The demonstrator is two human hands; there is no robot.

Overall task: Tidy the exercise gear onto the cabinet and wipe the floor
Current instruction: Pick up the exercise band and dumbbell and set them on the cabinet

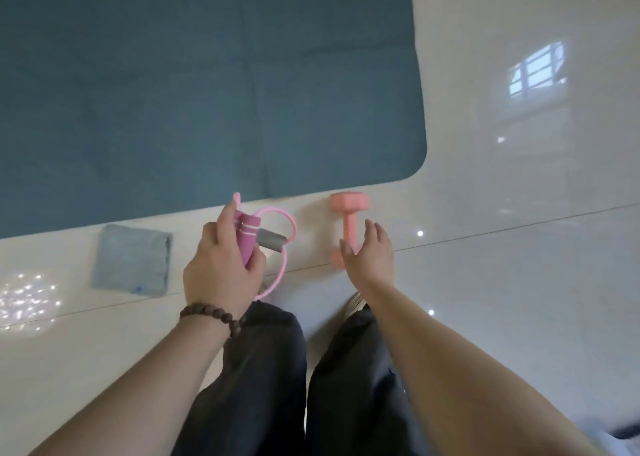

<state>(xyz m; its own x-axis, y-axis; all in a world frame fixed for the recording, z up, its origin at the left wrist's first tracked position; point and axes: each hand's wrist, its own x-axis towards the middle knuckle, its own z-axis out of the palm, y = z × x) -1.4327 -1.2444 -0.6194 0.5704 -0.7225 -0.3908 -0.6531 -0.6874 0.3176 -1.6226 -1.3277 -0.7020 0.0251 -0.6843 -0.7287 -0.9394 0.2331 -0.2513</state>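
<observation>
**Rope held, dumbbell under the reach**

While the pink skipping-rope handles (248,237) are clamped in the curled grip of the left hand (218,268), with the pink cord (289,225) looping out to the right of the fist, the right hand (369,251) is held with fingers spread and relaxed over the pink dumbbell (347,228). The dumbbell is laid on the glossy floor (519,282), partly hidden under those fingers; contact cannot be told. A folded grey cloth (133,259) is laid left of the rope, just beside the teal mat (207,91).

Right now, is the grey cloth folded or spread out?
Folded: the grey cloth lies on the floor as a compact, thick square.
</observation>
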